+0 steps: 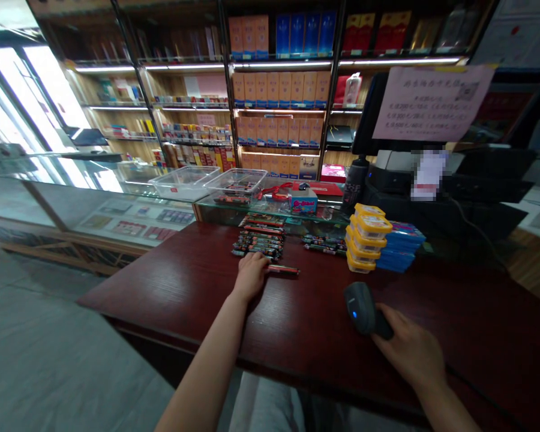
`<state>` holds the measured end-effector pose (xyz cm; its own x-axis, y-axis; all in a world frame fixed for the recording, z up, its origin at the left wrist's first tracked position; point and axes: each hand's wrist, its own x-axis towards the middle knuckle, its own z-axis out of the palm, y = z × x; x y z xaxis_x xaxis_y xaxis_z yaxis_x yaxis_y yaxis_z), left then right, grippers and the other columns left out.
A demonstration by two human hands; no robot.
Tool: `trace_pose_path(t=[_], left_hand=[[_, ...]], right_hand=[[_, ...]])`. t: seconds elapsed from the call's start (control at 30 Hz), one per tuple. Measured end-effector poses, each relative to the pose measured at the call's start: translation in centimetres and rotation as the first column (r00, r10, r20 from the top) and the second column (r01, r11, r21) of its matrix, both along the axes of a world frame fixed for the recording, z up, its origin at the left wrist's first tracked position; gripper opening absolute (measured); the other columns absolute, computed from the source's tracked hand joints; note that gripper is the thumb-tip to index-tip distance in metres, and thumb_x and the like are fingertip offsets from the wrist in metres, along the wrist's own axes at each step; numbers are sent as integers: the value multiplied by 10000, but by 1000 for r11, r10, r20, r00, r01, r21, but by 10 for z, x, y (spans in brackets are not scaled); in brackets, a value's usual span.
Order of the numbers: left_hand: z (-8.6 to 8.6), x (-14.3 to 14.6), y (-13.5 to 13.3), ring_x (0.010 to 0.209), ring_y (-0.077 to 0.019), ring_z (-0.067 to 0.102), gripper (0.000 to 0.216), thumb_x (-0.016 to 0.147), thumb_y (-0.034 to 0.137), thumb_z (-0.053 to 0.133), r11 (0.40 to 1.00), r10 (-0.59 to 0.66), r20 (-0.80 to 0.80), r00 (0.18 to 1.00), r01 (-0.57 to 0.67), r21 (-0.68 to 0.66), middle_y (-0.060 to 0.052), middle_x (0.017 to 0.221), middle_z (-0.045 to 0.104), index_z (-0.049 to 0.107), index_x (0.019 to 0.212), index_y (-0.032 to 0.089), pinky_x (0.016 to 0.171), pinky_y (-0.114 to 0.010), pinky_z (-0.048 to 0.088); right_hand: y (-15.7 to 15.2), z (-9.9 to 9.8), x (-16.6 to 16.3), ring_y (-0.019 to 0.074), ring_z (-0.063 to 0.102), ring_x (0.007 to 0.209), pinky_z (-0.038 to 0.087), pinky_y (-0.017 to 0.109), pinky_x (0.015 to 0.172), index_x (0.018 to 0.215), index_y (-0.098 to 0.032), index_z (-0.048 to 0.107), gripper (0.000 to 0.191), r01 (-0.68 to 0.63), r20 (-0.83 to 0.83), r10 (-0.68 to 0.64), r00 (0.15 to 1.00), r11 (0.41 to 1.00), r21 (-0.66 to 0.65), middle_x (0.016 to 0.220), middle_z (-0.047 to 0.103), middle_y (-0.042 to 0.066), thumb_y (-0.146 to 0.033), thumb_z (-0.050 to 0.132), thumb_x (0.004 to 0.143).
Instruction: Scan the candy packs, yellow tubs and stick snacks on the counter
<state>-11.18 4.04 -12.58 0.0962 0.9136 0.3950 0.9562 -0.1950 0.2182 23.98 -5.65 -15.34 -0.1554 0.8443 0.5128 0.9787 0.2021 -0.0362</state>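
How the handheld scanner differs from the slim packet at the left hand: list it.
Shape: the scanner has a bulky, rounded head; the slim packet is narrow and straight.
Colour: the scanner is dark with a blue light; the packet shows red and dark tones.
Hand: the right hand grips the scanner; the left hand covers the packet's left end.
Shared: each has a hand on it.

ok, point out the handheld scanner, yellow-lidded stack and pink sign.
Handheld scanner (363,310): head view, middle of its casing.
Yellow-lidded stack (367,241): head view, a middle container.
Pink sign (429,104): head view, paper's middle.
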Motion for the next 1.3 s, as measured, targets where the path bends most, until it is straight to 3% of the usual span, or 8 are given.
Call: trace_pose_path(t=[0.1, 0.3, 0.5, 0.67, 0.8, 1.1, 1.2, 1.3], left_hand=[[-4, 21, -3, 996, -202, 519, 205, 888, 245, 460, 988, -156, 73, 985, 156, 12, -58, 1003, 589, 608, 1028, 225, 892, -341, 389], [-14, 34, 4, 955, -175, 557, 264, 927, 286, 393, 971, -237, 335, 912, 238, 39, -60, 1000, 577, 576, 1095, 199, 879, -312, 443], [-17, 29, 7, 1017, -178, 525, 316, 871, 186, 462, 965, -261, 396, 881, 249, 81, -64, 1052, 571, 560, 1172, 192, 941, -333, 427], [-17, 33, 6, 985, -184, 518, 334, 836, 137, 475, 972, -234, 356, 905, 226, 67, -66, 1017, 542, 580, 1149, 188, 926, -342, 440], [-21, 34, 7, 1002, -200, 516, 312, 834, 147, 483, 977, -211, 339, 917, 191, 91, -88, 1052, 539, 574, 1132, 167, 935, -365, 442], [-15, 36, 4, 939, -184, 515, 284, 827, 132, 484, 982, -185, 338, 923, 185, 33, -64, 982, 510, 587, 1087, 182, 910, -354, 451], [-15, 35, 4, 947, -187, 514, 291, 830, 133, 478, 979, -200, 336, 921, 199, 37, -63, 984, 510, 583, 1097, 183, 910, -355, 448], [-16, 33, 5, 969, -190, 516, 305, 829, 132, 481, 974, -226, 336, 915, 220, 56, -65, 1003, 515, 577, 1113, 188, 923, -357, 442]], right_hand=[[1, 0, 0, 219, 679, 839, 494, 335, 662, 1136, -223, 534, 312, -25, -41, 24, 999, 999, -21, 1075, 690, 48, -279, 467, 837], [-2, 18, -8, 247, 680, 818, 479, 337, 631, 1059, -267, 596, 284, -79, -271, 28, 962, 981, -178, 959, 720, 21, -318, 522, 789], [-13, 51, -37, 216, 669, 868, 503, 293, 706, 1033, -228, 638, 369, -351, -707, 91, 701, 907, -231, 955, 726, 31, -395, 618, 704], [-17, 61, -54, 228, 651, 921, 500, 320, 784, 1017, -196, 652, 382, -466, -797, 67, 601, 839, -281, 990, 721, 50, -378, 649, 681], [-16, 57, -56, 254, 638, 979, 497, 351, 823, 1060, -178, 647, 430, -500, -821, 79, 566, 825, -265, 1044, 712, 81, -365, 653, 673], [-17, 57, -55, 232, 656, 909, 509, 320, 771, 1033, -194, 659, 407, -478, -780, 120, 614, 843, -246, 1003, 720, 62, -406, 634, 686], [-14, 57, -47, 217, 671, 836, 505, 295, 693, 1016, -227, 653, 346, -403, -661, 147, 736, 879, -254, 933, 728, 38, -387, 607, 712], [-7, 51, -32, 223, 677, 757, 479, 301, 618, 1012, -264, 630, 286, -213, -384, 108, 917, 947, -242, 881, 726, 22, -322, 581, 736]])
